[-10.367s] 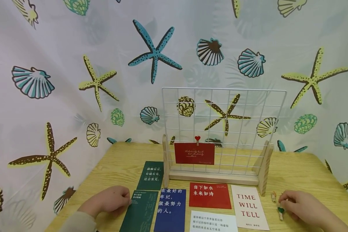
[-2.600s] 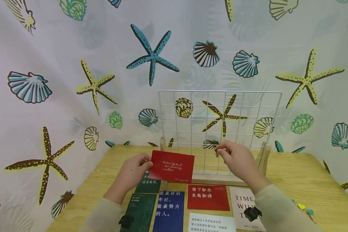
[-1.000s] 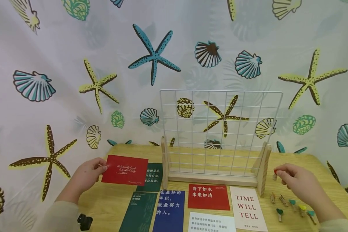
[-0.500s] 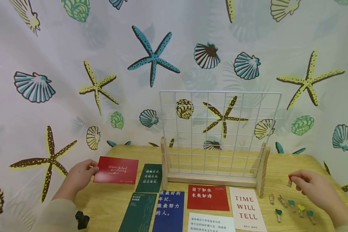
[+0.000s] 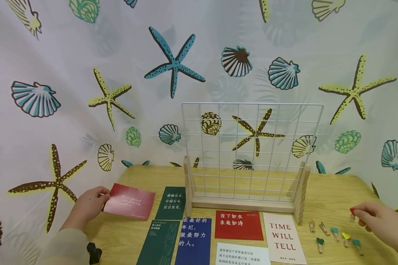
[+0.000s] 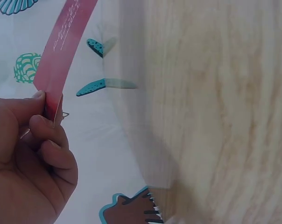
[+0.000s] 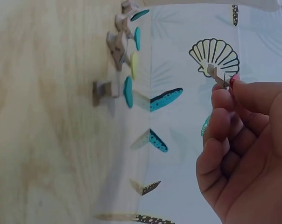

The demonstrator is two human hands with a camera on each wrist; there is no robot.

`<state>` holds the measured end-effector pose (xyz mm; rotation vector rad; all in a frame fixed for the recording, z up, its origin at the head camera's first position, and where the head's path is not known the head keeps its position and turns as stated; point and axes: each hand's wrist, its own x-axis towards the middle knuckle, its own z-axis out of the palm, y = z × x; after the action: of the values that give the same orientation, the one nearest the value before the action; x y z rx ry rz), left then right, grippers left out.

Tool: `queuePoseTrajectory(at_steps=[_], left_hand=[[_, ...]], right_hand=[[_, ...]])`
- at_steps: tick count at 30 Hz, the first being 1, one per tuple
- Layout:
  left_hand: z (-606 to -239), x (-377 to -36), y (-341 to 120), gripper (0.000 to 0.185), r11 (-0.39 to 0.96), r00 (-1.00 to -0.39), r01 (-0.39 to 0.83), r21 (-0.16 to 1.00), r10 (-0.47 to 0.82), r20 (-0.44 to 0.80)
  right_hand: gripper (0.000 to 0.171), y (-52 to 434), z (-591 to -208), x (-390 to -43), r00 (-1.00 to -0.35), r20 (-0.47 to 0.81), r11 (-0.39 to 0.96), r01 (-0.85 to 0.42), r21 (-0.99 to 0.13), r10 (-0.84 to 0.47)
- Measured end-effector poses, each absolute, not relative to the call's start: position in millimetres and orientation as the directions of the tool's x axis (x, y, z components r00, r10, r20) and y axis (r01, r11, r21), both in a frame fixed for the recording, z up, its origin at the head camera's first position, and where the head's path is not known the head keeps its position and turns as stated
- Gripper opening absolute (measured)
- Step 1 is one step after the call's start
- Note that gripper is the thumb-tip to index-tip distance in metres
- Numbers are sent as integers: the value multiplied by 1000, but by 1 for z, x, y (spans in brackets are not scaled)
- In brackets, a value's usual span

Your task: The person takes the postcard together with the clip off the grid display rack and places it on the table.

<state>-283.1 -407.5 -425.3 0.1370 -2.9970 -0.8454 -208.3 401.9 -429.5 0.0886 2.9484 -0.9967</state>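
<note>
Wire grid rack (image 5: 252, 147) on its wooden stand at 12 o'clock, bare: I see nothing clipped to it, so I judge the unpinning done and the setting-down left.

Cards laid flat in front of the rack: dark green (image 5: 171, 203), second green (image 5: 159, 241), blue (image 5: 194, 239), red with white characters (image 5: 238, 224), "TIME WILL TELL" (image 5: 283, 237) and a white one (image 5: 242, 254) at 6 o'clock.

Left hand (image 5: 87, 206), at 9 o'clock, pinches the edge of the red script card (image 5: 129, 206) between thumb and fingers; the card sits low over the table (image 5: 331, 191), just left of the green cards, nothing beneath it.

Right hand (image 5: 378, 222), at 4 o'clock, fingers pinched on a small red-tipped wooden clip (image 5: 352, 214), held above the table edge just beyond the row of loose clips (image 5: 333, 235). Open wood beside them.
</note>
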Motion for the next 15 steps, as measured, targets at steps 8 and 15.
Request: queuePoseTrajectory(at_steps=[8,15], left_hand=[[-433,-284,-405,31,844,-987,-149,515,-156,-30],[-440,-289,-406,27,809,-977,-211,548,-199,-82]], right_hand=[[29,418,-445,-203,-982,-178,715,169,-678,63],[22,429,-457,-196,-976,-218,684,178,-707,29]])
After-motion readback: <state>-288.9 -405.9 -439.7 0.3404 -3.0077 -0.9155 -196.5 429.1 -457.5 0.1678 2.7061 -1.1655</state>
